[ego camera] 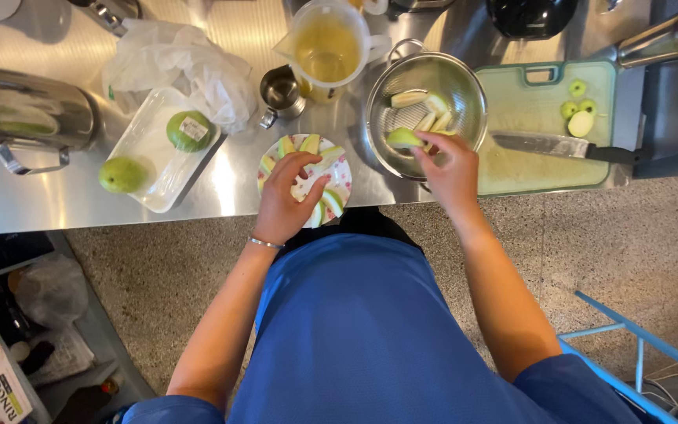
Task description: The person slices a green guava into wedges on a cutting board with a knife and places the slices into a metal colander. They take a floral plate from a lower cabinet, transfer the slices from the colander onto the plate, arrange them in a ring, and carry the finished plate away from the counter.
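Note:
My left hand [288, 196] rests over a small patterned plate [339, 166] at the counter edge, fingers touching the green fruit slices [309, 144] fanned on it. Beside it, my right hand [447, 165] pinches one green fruit slice [402, 137] over the near rim of a steel colander bowl [464, 90]. More pale slices [425, 110] lie inside that bowl.
A green cutting board [543, 169] with a knife [566, 147] and fruit scraps [578, 114] lies right of the bowl. A white tray [144, 145] holds a whole green fruit [190, 131]; another green fruit [122, 174] sits beside it. A pitcher of yellow liquid [327, 47], steel cup [282, 90], steel pot [29, 114] and plastic bag [182, 67] stand behind.

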`<state>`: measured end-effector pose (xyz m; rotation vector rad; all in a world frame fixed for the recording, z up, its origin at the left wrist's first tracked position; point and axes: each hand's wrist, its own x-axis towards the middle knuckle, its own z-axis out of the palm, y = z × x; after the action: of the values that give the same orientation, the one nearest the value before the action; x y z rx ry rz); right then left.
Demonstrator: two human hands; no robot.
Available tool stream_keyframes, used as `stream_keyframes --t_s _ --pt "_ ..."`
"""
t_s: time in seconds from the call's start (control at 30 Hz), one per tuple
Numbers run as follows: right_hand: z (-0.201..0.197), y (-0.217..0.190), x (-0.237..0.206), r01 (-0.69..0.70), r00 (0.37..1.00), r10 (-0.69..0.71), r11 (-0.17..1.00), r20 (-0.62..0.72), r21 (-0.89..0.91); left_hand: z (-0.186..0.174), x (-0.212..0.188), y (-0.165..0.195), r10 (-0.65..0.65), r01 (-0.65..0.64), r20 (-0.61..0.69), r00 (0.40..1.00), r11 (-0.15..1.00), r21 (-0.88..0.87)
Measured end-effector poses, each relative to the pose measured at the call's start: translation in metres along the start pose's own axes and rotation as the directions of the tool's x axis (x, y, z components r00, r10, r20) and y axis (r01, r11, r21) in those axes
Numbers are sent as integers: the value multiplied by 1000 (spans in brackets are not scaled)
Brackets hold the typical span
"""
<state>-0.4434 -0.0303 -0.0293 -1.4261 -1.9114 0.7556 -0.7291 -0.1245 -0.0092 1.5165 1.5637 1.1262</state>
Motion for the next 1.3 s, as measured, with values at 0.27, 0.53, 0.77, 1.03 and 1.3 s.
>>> stream_keyframes --t_s 0.27,0.53,0.77,1.03,1.3 --pt "10 42 51 37 970 10 982 243 -187 -2 5 -2 -89 88 18 996 996 24" --pt "34 23 110 224 954 -86 840 287 -494 -15 -2 -7 -136 142 -115 984 989 40" --pt "39 13 127 266 925 -66 819 375 -509 -40 -10 -19 -171 195 -267 949 979 65" --pt "29 -29 45 237 934 -262 963 244 128 -40 -26 -37 -183 207 -247 951 975 75" --pt "103 -32 -25 175 923 -188 982 336 71 -1 -47 -54 -42 60 -69 997 956 287"
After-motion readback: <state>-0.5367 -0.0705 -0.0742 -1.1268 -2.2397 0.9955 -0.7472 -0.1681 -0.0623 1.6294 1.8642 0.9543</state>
